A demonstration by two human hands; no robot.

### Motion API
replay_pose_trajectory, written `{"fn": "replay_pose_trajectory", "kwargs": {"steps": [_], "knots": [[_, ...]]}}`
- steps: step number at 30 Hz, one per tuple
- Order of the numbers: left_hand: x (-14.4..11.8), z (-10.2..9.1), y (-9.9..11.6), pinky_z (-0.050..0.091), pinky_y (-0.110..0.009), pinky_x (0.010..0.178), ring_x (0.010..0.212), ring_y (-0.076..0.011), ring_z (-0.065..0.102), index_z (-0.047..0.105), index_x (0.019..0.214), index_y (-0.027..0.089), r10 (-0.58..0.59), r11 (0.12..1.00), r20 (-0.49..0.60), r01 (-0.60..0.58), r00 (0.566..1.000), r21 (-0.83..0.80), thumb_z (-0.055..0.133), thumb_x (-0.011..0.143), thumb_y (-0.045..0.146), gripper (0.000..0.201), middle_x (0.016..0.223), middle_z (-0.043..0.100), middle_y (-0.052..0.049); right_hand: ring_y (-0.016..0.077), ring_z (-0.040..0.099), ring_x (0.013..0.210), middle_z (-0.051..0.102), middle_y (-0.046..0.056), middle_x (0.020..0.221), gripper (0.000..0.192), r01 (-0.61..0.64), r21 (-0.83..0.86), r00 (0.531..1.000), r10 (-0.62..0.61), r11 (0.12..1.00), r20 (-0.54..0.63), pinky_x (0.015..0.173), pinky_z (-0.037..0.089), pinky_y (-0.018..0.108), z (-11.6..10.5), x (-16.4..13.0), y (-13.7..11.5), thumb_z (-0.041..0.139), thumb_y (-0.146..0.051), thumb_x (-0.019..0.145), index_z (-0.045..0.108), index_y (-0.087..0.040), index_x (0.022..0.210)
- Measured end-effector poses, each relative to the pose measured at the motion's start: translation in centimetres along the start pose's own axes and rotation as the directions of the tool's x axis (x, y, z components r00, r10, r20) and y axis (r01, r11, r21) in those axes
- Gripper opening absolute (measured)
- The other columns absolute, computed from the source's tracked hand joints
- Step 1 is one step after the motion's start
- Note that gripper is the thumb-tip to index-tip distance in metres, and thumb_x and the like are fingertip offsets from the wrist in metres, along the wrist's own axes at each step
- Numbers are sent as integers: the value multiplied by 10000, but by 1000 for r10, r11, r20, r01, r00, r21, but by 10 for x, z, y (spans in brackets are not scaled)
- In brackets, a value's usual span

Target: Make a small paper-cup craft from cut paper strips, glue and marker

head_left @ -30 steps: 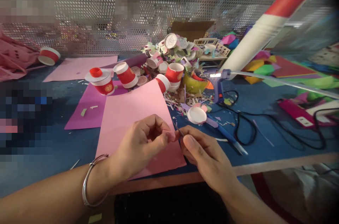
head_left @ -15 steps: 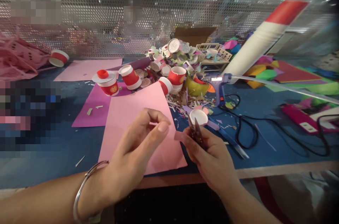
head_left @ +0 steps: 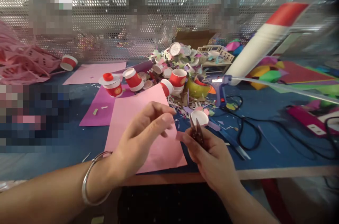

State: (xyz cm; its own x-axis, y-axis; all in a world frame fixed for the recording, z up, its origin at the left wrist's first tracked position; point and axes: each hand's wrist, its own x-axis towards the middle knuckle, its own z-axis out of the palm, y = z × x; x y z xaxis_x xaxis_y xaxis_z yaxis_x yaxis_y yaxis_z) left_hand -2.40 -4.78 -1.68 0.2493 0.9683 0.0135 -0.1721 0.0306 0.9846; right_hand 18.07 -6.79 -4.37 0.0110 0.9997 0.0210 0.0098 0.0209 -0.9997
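Bangle [head_left: 84,190] in shiny silver goes round the wrist of the left hand [head_left: 140,139]. That hand is empty, with its thumb and fingers apart and a bit bent, above a big pink sheet [head_left: 127,111]. The right hand [head_left: 214,157] grips dark scissors [head_left: 198,137]. The blades point away from the person, with a little gap at the tips. The same hand pinches a small pink paper piece [head_left: 179,135] that sticks out toward the left hand. The pink sheet lies on the blue worktop [head_left: 267,160] and covers part of a purple sheet [head_left: 96,112]. Just past the scissors is a round white cap [head_left: 203,116]. Over to the right are a glue gun [head_left: 220,93] and a pink power strip [head_left: 302,119]. Farther off are red and white paper cups [head_left: 178,78], near a yellow-green bowl [head_left: 196,89]. Behind them is a heap of paper bits [head_left: 185,58]. At the back stands a metal screen [head_left: 95,45] full of holes.
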Motion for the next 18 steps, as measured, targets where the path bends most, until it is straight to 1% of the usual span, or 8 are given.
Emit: {"fn": "replay_pose_trajectory", "kwargs": {"steps": [1, 3, 5, 6, 8, 10, 14, 18], "knots": [[17, 4, 3, 473, -316, 857, 982, -185, 597, 667, 1061, 219, -1, 1000, -11, 1, 1000, 16, 663, 958, 397, 206, 1082, 658, -48, 71, 302, 515, 427, -61, 639, 257, -15, 4, 1000, 15, 1000, 10, 438, 246, 218, 0, 0, 0, 695, -442, 936, 643, -198, 874], [33, 9, 6, 454, -297, 777, 866, -151, 567, 634, 1099, 209, -124, 990, 63, 120, 990, 71, 700, 933, 411, 270, 995, 633, -25, 67, 271, 503, 383, -72, 627, 253, -38, 13, 999, 37, 999, 33, 425, 218, 221, 0, -1, -1, 682, -443, 948, 643, -199, 893], [32, 12, 5, 434, -287, 740, 828, -138, 544, 619, 1082, 174, -235, 969, 189, 215, 954, 121, 726, 910, 407, 308, 947, 615, -22, 67, 259, 497, 357, -77, 619, 258, -36, -1, 999, 36, 999, 39, 420, 209, 224, 0, -1, -2, 672, -449, 955, 637, -201, 890], [29, 13, 4, 428, -283, 736, 825, -135, 538, 616, 1051, 156, -257, 964, 246, 231, 935, 130, 734, 903, 393, 303, 932, 608, -22, 67, 262, 497, 352, -78, 617, 262, -30, -23, 999, 31, 999, 35, 420, 211, 224, 0, -1, -4, 671, -449, 955, 631, -202, 877], [25, 13, 2, 429, -275, 734, 818, -127, 533, 607, 980, 133, -238, 971, 317, 214, 918, 109, 744, 894, 346, 267, 904, 594, -20, 69, 280, 501, 355, -75, 617, 271, -21, -83, 999, 23, 996, 26, 424, 225, 225, 0, -2, -6, 672, -447, 953, 620, -202, 850], [23, 14, -1, 441, -267, 720, 785, -116, 543, 591, 938, 132, -208, 978, 332, 199, 920, 61, 729, 905, 321, 237, 862, 588, -9, 73, 302, 507, 375, -69, 626, 271, -19, -123, 999, 22, 992, 24, 429, 241, 226, 1, -2, -8, 663, -446, 957, 620, -203, 843], [27, 15, -3, 487, -257, 706, 734, -107, 592, 583, 886, 135, -194, 978, 309, 207, 931, -9, 715, 920, 298, 212, 802, 618, -6, 79, 306, 509, 427, -56, 650, 265, -28, -119, 998, 34, 992, 48, 430, 241, 233, 4, 0, -13, 655, -444, 957, 628, -207, 843], [27, 13, 0, 490, -218, 638, 643, -82, 594, 585, 837, 138, -248, 954, 287, 284, 925, -92, 731, 903, 258, 200, 726, 644, 5, 94, 336, 533, 462, -38, 671, 268, -56, -86, 995, 63, 995, 83, 452, 251, 245, 4, 0, -12, 666, -469, 945, 655, -207, 890]]}}
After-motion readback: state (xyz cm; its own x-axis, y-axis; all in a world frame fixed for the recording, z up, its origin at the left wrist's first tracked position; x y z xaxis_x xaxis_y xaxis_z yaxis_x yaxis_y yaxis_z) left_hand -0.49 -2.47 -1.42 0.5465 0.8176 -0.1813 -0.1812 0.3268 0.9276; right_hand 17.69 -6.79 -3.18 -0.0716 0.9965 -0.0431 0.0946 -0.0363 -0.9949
